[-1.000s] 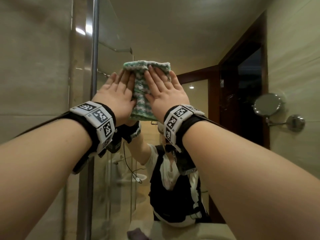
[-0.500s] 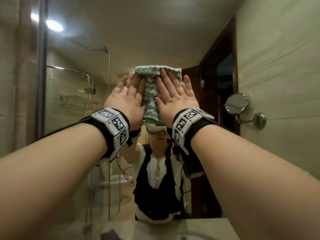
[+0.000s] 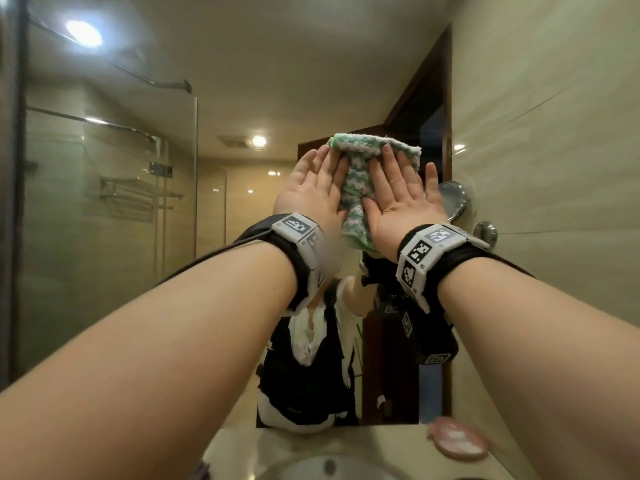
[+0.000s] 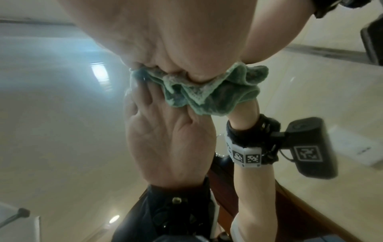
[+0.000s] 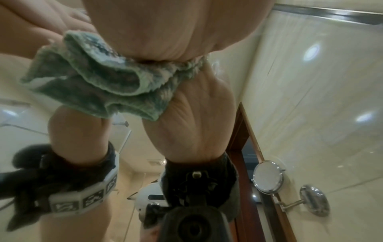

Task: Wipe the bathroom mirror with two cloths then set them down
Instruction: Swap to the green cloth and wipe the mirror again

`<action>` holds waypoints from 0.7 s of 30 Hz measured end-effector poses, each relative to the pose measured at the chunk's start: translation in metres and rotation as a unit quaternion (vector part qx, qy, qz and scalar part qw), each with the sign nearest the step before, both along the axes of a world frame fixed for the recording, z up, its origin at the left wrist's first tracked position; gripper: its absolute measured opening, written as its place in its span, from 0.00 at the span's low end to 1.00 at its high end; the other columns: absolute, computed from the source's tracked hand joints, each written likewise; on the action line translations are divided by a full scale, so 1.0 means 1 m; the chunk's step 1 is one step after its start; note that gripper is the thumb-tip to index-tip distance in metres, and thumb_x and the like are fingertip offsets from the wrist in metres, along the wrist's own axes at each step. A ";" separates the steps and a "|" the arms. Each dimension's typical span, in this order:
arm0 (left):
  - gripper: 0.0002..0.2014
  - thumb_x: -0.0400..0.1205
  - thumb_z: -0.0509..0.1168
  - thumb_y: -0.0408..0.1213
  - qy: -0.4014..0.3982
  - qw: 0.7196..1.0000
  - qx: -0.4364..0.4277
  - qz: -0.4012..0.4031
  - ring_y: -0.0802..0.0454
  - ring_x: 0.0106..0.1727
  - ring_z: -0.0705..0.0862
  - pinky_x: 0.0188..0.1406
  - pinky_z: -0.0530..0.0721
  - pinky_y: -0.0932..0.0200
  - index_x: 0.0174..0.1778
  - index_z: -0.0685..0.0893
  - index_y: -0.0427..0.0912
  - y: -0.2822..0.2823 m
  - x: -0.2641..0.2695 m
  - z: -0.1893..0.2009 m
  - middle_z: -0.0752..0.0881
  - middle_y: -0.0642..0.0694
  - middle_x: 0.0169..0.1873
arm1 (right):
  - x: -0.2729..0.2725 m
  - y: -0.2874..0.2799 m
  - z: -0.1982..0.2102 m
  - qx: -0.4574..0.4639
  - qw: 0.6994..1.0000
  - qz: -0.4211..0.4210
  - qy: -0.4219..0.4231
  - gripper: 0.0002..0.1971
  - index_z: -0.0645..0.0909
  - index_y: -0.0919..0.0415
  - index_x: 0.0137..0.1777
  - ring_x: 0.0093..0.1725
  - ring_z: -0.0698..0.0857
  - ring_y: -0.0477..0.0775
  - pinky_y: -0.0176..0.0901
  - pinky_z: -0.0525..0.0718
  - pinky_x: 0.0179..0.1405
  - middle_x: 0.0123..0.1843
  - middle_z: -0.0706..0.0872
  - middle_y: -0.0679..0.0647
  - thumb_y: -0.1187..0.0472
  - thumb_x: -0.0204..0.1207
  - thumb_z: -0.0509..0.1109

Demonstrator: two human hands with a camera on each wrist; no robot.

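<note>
Wiping | left hand and right hand flat, fingers straight, pressing green cloth to mirror | keep your pressure even — overlap strokes.

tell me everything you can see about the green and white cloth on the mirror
The green and white fluffy cloth is a terry-like fabric with a zigzag pattern and a green hem. It is folded into layers, and its lower edge hangs in loose ruffles. The left hand and right hand press it flat against the bathroom mirror with straight fingers, side by side. Only one cloth is discernible.
</note>
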State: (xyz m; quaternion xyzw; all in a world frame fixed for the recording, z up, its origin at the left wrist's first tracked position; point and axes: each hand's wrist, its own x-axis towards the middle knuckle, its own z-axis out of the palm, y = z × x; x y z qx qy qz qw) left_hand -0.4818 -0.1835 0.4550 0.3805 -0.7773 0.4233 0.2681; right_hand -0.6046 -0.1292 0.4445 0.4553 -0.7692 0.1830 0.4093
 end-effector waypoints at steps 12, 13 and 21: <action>0.34 0.85 0.32 0.55 -0.004 1.000 -0.001 0.014 0.45 0.80 0.31 0.74 0.25 0.50 0.79 0.32 0.35 0.003 -0.008 -0.006 0.33 0.38 0.80 | -0.009 0.008 -0.006 0.009 1.000 -0.010 0.020 0.31 0.29 0.54 0.81 0.80 0.27 0.50 0.55 0.25 0.77 0.81 0.25 0.49 0.46 0.84 0.37; 0.34 0.85 0.32 0.55 -0.002 1.000 0.003 0.017 0.46 0.80 0.31 0.74 0.25 0.50 0.79 0.32 0.35 0.000 -0.005 -0.008 0.33 0.38 0.80 | -0.006 0.007 -0.006 0.013 1.000 -0.008 0.024 0.31 0.29 0.54 0.81 0.80 0.27 0.50 0.54 0.24 0.76 0.81 0.25 0.50 0.46 0.84 0.37; 0.35 0.85 0.33 0.56 0.004 0.996 0.032 0.081 0.47 0.80 0.31 0.75 0.26 0.51 0.77 0.28 0.35 -0.025 0.044 -0.019 0.32 0.39 0.80 | 0.043 -0.020 -0.016 0.030 0.997 0.041 0.057 0.31 0.28 0.54 0.80 0.79 0.27 0.50 0.49 0.21 0.71 0.81 0.25 0.49 0.45 0.84 0.38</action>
